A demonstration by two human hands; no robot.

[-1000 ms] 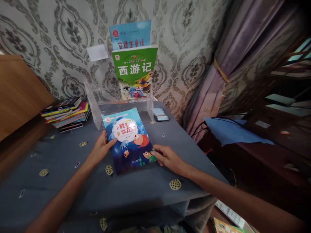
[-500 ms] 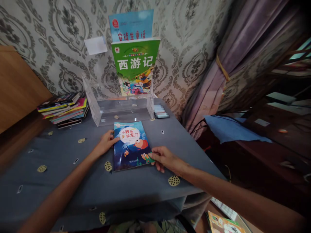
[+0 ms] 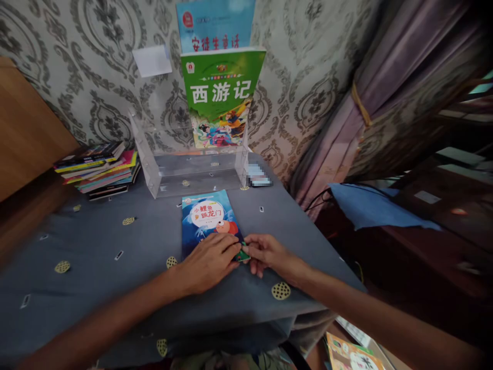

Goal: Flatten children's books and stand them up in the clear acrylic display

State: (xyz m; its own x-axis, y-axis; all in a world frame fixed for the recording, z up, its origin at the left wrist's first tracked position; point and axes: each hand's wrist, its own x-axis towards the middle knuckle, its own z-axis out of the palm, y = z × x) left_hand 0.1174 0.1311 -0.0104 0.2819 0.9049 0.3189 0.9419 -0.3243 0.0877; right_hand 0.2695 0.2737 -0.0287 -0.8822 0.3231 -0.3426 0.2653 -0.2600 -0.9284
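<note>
A blue picture book (image 3: 206,216) with a red fish on its cover lies on the cloth-covered table. My left hand (image 3: 210,259) rests across the lower part of the cover, fingers stretched towards the bottom right corner, hiding much of the picture. At that same corner my right hand (image 3: 265,255) pinches the book's edge between thumb and fingers. Behind the book stands a clear acrylic rack (image 3: 144,154). A green book (image 3: 219,95) stands upright in it, with a light blue book (image 3: 215,25) rising behind.
A stack of books (image 3: 102,169) sits at the table's back left. Right of the rack lies a phone-like object (image 3: 259,174), its face blurred out. A white card (image 3: 152,60) is at the rack's upper left. Below the table's right front lies an orange book (image 3: 352,354).
My left hand has left the book's left edge and come right, over the lower cover to the bottom right corner. My right hand stays at that corner. The view has shifted slightly.
</note>
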